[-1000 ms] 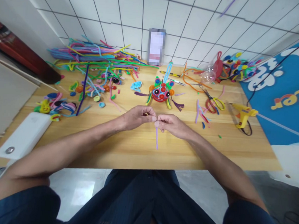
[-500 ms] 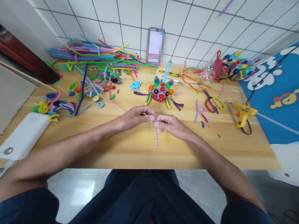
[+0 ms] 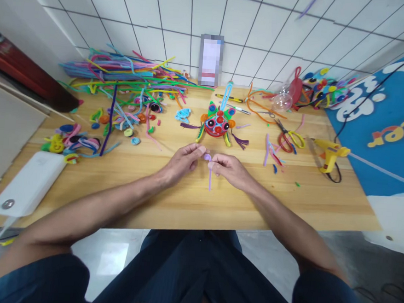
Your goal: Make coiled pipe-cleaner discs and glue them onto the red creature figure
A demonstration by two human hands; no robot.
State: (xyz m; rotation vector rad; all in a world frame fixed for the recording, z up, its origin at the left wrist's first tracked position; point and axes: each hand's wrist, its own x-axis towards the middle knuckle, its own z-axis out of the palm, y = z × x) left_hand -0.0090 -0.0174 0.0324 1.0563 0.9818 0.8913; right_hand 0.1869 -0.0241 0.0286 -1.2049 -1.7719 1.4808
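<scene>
A purple pipe cleaner (image 3: 210, 180) hangs between my hands, its upper end rolled into a small coil and its tail pointing down towards me. My left hand (image 3: 186, 163) pinches the coil from the left between thumb and fingers. From the right, my right hand (image 3: 231, 169) grips the same pipe cleaner just below the coil, thumb against forefinger. Right behind my hands sits a colourful animal-face ornament (image 3: 218, 126) with round black eyes, orange side pieces, dark purple tassels and a light blue loop on top.
Piled pipe cleaners (image 3: 104, 68) lie at the back left, with coiled pieces before them. A white power bank (image 3: 30, 183) lies at the left edge. Scissors (image 3: 288, 138) and a yellow glue gun (image 3: 331, 156) lie right. A phone (image 3: 211, 60) leans on the tiled wall.
The purple coil now shows between my fingertips, where my left fingers covered it before. The hanging tail has swung more upright and looks slightly shorter.
</scene>
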